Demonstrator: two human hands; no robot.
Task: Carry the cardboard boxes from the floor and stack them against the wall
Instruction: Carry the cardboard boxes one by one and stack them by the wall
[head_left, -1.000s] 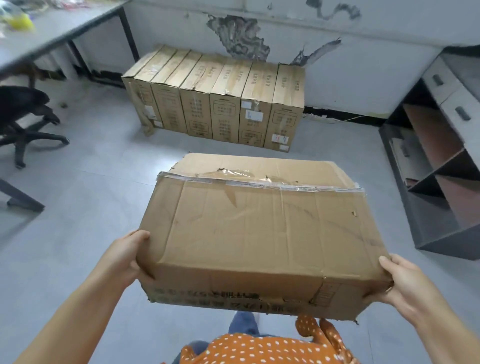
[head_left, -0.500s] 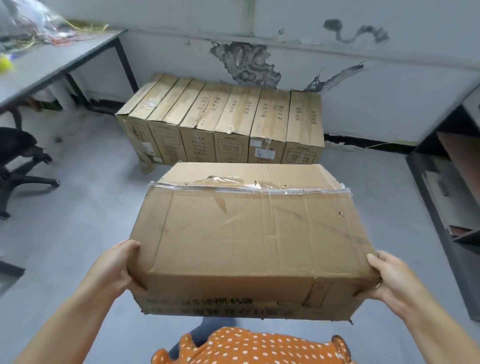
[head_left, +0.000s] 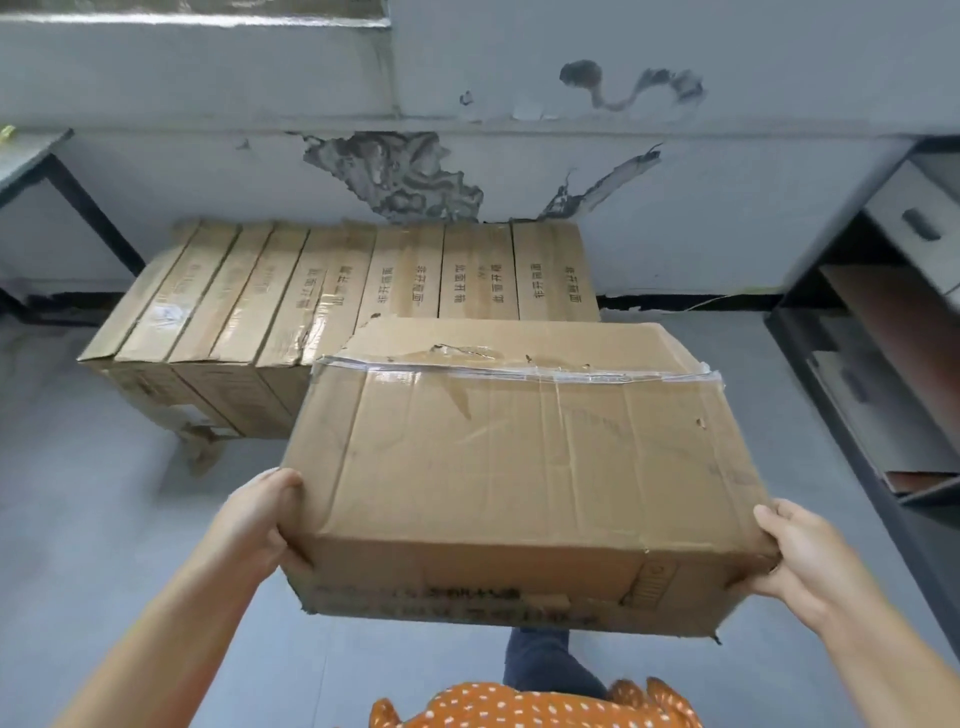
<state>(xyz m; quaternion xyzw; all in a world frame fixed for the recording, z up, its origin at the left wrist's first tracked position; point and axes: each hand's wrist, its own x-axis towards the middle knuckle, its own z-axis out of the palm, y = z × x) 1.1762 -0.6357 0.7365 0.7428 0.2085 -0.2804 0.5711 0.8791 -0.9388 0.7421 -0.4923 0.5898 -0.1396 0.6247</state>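
This looks like a back room of an office, used for storage. The wall (head_left: 675, 47) is painted pale grey and the paint has flaked away in big patches (head_left: 400, 176) down to bare plaster. The floor (head_left: 78, 493) is plain grey. A row of tall cardboard cartons (head_left: 363, 280) with printed lettering stands side by side right against the wall. On the right sits a dark shelving unit (head_left: 878, 374) with open compartments and grey drawers (head_left: 919, 218) with handles. At the far left, the corner of a grey bench (head_left: 26, 156) on black metal legs pokes in.
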